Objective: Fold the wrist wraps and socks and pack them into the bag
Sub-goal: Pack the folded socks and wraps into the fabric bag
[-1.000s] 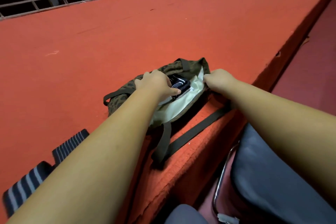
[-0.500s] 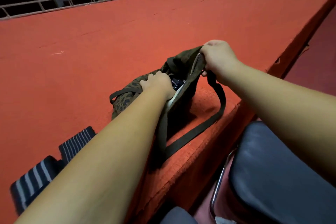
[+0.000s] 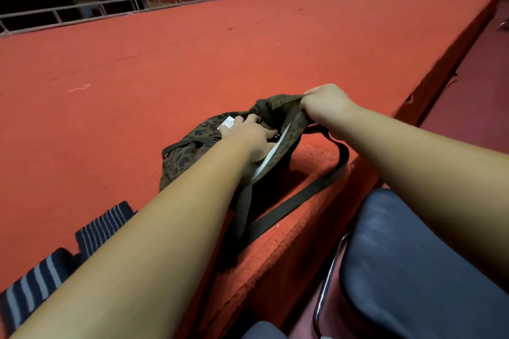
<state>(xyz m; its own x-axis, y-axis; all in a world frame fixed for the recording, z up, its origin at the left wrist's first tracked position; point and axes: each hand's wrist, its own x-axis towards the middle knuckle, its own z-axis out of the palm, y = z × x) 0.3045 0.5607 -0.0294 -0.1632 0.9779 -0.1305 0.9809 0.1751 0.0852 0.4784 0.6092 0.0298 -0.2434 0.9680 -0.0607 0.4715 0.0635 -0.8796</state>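
Observation:
A dark leopard-print bag (image 3: pixel 190 157) lies on the red carpeted platform near its front edge, mouth facing me. My right hand (image 3: pixel 325 104) grips the bag's upper rim and holds it lifted. My left hand (image 3: pixel 245 132) is at the mouth, fingers over the left rim beside a white label (image 3: pixel 228 121), thumb toward the opening. A sliver of a black-and-white item (image 3: pixel 276 136) shows inside. Two dark striped pieces, socks or wraps, (image 3: pixel 102 226) (image 3: pixel 35 281) lie at the lower left, partly hidden by my left forearm.
The bag's dark strap (image 3: pixel 297 198) trails over the platform's front edge (image 3: pixel 275 250). A padded grey chair (image 3: pixel 413 256) with a metal frame stands below on the right. A metal railing (image 3: pixel 82 8) and banners run along the platform's far side.
My right hand raised the bag's rim off the carpet and keeps it up. My left hand pushed the black-and-white item in and shifted onto the left rim.

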